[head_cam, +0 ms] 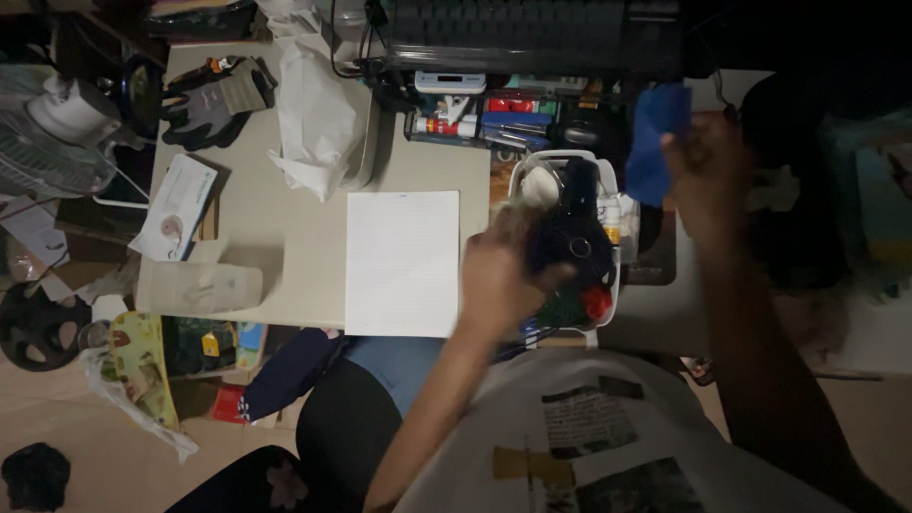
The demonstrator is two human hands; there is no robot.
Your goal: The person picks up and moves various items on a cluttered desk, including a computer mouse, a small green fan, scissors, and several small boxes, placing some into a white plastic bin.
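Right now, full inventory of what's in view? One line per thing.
lined paper sheet: 1, white, desk centre
work gloves: 1 pair, grey and black, desk top left
crumpled paper: 1, white, right of the gloves
clear plastic container: 1, translucent, on its side at desk's left edge
desk fan: 1, white, far left
keyboard: 1, black, top centre
white basket: 1, full of small items, right of the paper
dark blue bundle: 1, in the basket, under the left hand
blue cloth: 1, in the right hand
left hand: on the bundle
right hand: raised, blurred, gripping the cloth
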